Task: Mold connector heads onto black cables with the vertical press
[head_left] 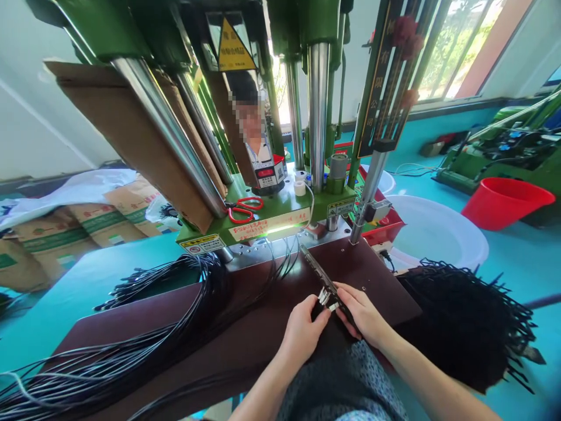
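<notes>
My right hand (362, 313) is closed round the near end of a long, narrow dark metal bar (316, 266). This bar slants away over the brown tabletop toward the green press. Beside it, my left hand (305, 327) is pinched on a small bunch of white-tipped pieces (324, 296) with something black below them. Those pieces sit against the bar's near end; whether they are fixed to it I cannot tell. Several thin black cables (280, 263) run out from under the press just beyond the bar. Palms and lower fingers are partly hidden.
Red-handled scissors (241, 210) lie on the green press (289, 204). A thick bundle of black cables (175, 327) crosses the brown tabletop (258, 327) at left. At right are a heap of black cables (464, 321), a white tub (456, 234) and a red bucket (504, 204).
</notes>
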`<state>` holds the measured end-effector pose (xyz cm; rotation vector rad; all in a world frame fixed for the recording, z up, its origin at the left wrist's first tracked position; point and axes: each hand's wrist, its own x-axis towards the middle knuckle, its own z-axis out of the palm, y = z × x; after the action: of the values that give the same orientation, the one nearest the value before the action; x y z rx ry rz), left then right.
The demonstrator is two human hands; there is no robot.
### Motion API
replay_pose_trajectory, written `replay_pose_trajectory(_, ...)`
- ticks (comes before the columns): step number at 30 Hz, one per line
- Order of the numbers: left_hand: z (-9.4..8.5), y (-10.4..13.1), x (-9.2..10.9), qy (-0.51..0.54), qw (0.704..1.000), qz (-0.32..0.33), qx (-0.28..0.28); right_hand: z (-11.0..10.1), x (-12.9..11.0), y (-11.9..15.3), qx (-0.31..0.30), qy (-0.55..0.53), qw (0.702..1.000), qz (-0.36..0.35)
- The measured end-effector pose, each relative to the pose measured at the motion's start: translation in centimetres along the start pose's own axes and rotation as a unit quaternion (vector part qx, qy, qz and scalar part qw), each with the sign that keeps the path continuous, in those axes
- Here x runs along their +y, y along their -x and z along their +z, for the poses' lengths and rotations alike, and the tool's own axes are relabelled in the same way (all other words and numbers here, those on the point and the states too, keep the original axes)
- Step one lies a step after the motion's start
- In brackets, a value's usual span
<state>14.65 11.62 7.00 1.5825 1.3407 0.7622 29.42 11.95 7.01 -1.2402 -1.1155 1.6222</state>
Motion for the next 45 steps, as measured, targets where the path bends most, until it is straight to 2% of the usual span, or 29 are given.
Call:
replay_pose_trajectory(4,0.6,0.0,-0.1,0.017,1.0,-0.016,-0.013,-0.2,0.6,0.6,0.017,-0.061,0.998,0.019)
replay_pose_trajectory(8,0.6,-0.1,0.0,0.061,0.997,-0.018,-0.036,-0.2,0.9,1.0,0.026,-0.075,0.997,0.004)
replay_pose_trajectory(17,0.5,0.0,0.1,0.052,0.998,-0.011,-0.03,-0.3,1.0,1.2,0.024,-0.033,0.999,-0.025)
replay_pose_trajectory(23,0.6,0.0,0.4,0.033,0.999,-0.003,-0.01,0.0,1.5,1.3,0.042,0.046,0.997,-0.046)
replay_pose_trajectory(27,0.1,-0.3,0.5,0.115,0.993,-0.027,-0.03,0.1,1.5,1.4,0.049,0.033,0.997,-0.046)
replay_pose_trajectory(31,-0.8,-1.0,0.7,0.198,0.977,-0.074,-0.005,-0.2,1.4,1.7,0.059,-0.011,0.997,-0.045)
replay_pose_trajectory(37,-0.8,-1.3,1.7,0.272,0.948,-0.132,-0.096,-0.7,1.8,1.8,0.013,-0.016,0.998,-0.061)
replay_pose_trajectory(39,-0.6,-1.3,1.8,0.285,0.942,-0.145,-0.103,-0.8,1.9,1.8,0.008,-0.012,0.998,-0.066)
replay_pose_trajectory(45,-0.2,-1.2,1.7,0.253,0.955,-0.125,-0.094,-1.1,2.0,1.7,0.009,-0.022,0.998,-0.063)
